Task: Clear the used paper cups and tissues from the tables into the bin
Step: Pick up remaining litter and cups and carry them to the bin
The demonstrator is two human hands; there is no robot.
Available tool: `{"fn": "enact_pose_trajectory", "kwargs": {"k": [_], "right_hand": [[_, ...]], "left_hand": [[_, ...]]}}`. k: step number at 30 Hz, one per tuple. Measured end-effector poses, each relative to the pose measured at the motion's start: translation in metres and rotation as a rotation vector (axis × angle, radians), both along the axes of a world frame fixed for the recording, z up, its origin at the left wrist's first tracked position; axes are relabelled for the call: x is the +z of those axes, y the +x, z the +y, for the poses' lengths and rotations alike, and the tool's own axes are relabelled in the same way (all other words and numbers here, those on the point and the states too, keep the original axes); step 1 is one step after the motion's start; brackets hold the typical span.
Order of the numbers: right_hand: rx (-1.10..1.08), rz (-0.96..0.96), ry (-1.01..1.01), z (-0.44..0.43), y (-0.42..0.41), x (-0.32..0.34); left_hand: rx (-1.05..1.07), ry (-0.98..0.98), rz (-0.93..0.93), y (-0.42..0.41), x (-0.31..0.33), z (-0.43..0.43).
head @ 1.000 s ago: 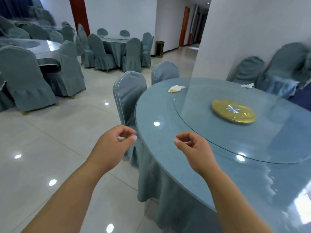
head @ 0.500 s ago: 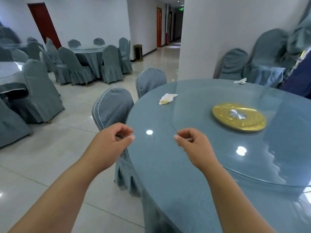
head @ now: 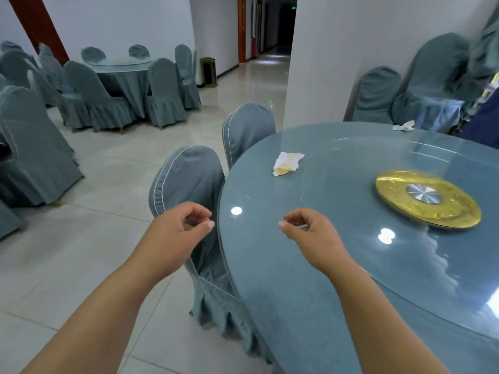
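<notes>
Grey-blue worktop [head: 270, 265] cloth under glass; white tissue [head: 287, 163] stained yellow; gold disc [head: 459, 209] with silver centre; grey-blue chair covers [head: 189, 179] piped white; pale grey tiled floor [head: 94, 238].

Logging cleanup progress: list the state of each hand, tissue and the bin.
left hand, loosely curled, holding nothing
right hand, loosely curled, holding nothing
near tissue, crumpled, stained, lying on the table
far tissue, crumpled, at the table's far edge
bin, upright, far across the room
</notes>
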State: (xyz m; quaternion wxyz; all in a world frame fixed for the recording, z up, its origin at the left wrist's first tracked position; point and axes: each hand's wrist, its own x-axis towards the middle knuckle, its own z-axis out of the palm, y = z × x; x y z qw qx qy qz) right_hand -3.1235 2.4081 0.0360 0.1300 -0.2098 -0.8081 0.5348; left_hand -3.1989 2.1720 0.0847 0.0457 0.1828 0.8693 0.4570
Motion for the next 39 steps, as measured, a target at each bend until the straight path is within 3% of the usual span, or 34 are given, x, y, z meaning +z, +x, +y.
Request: {"fn": "enact_pose_trajectory", "kwargs": {"k": [8,16,24,30,39], "right_hand": [[-0.141,-0.074,0.018,-0.049,-0.089,-0.002],[-0.269,-0.206,0.093,-0.033,-0.142,-0.010],[-0.264,-0.357,0.176,0.047,-0.271,-0.052],[-0.170,-0.522,0.355,0.124,-0.376,-0.087],[-0.142,-0.766,0.574,0.234,-0.480,-0.137]], "left_hand": [[-0.154,-0.065,-0.004,-0.130,0.006,-0.033],[-0.370,-0.107,-0.030,-0.224,-0.012,0.007],[-0.441,-0.175,-0.039,-0.359,-0.044,0.084],[-0.502,-0.246,-0.027,-0.456,-0.060,0.165],[-0.578,-0.302,0.001,-0.546,-0.105,0.252]]}}
